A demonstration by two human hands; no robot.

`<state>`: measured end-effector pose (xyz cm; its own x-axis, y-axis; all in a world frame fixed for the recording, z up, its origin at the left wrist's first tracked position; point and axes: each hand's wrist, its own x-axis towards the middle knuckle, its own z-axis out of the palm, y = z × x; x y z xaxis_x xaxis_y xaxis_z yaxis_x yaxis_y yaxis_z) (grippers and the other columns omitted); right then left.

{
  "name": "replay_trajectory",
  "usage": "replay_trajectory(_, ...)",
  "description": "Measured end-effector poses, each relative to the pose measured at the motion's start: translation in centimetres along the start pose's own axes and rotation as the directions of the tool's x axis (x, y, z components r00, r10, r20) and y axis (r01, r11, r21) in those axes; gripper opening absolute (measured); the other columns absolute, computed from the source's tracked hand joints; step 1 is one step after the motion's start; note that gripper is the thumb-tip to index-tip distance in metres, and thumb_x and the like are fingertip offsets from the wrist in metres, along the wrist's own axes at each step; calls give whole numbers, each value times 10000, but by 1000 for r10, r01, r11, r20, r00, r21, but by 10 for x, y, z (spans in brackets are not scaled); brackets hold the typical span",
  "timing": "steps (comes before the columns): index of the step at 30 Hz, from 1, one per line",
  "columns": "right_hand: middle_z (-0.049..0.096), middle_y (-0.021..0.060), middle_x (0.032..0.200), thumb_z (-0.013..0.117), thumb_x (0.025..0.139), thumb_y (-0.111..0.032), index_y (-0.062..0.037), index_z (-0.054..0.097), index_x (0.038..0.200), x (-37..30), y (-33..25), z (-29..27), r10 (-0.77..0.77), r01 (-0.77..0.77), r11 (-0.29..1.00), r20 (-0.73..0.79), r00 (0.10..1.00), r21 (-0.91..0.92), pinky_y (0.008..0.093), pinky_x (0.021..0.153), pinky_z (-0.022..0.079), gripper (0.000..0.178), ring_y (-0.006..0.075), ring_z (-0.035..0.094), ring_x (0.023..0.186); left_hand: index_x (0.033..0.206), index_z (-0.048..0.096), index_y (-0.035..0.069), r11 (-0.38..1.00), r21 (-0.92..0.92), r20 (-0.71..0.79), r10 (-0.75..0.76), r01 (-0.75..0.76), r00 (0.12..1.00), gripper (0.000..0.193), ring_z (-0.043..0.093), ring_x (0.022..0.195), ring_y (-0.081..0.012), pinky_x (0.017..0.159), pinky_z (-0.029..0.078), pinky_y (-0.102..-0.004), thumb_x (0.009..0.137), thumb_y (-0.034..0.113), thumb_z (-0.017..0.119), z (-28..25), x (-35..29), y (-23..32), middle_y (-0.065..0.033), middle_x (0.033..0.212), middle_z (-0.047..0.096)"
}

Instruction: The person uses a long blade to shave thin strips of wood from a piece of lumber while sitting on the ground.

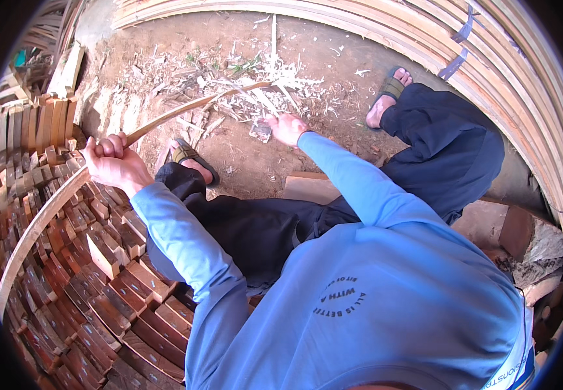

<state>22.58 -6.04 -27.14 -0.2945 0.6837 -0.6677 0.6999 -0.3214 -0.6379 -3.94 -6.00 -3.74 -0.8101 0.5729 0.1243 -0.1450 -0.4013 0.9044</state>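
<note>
A long, narrow wooden strip (47,205) runs from the far left edge toward the middle of the ground; the wide lens bends it. My left hand (117,164) is closed around the strip partway along, fingers wrapped over it. My right hand (286,129) is closed low over the ground, near the strip's far end. At its fingers shows a small grey, flat, blade-like tool (261,129); its handle is hidden in the grip. Pale wood shavings (242,97) lie scattered around the strip's far end and beyond my right hand.
Stacked short wood blocks (99,279) fill the left and lower left. Long bundled planks (385,32) curve along the back and right, tied with a dark strap (454,65). My sandalled feet rest on the dirt ground (340,71). A wooden block (310,187) lies before me.
</note>
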Motion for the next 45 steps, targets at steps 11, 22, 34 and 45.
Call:
replay_trajectory(11,642,318,840,371,985,-479,86,645,872,5,-4,7,-247,239,968,-101,964,-79,470,828,509,638,423,655,829,585,253,166,1000,-5,23,-13,13,1000,426,209,460,-116,506,278,-298,904,146,535,-1,-3,1,25,515,209)
replay_trajectory(22,677,268,836,341,995,-486,56,681,925,2,-18,-12,-276,274,958,-10,961,-87,473,886,508,644,405,675,883,577,258,165,1000,-7,8,-7,7,1000,431,205,466,-119,511,262,-303,911,156,531,4,-6,1,25,518,206)
replay_trajectory(34,649,230,722,368,984,-434,61,638,916,27,4,-5,-165,164,985,-11,986,-43,454,687,538,569,346,659,646,571,252,172,1000,-8,58,-15,16,998,438,195,454,-107,500,261,-300,904,163,536,6,-7,1,40,512,199)
replay_trajectory(45,668,235,763,360,993,-469,61,655,923,1,-12,-9,9,-11,999,60,998,34,456,732,543,610,344,678,716,577,249,175,1000,-3,40,-26,26,999,429,205,457,-109,500,264,-295,913,160,517,4,-8,3,35,510,207)
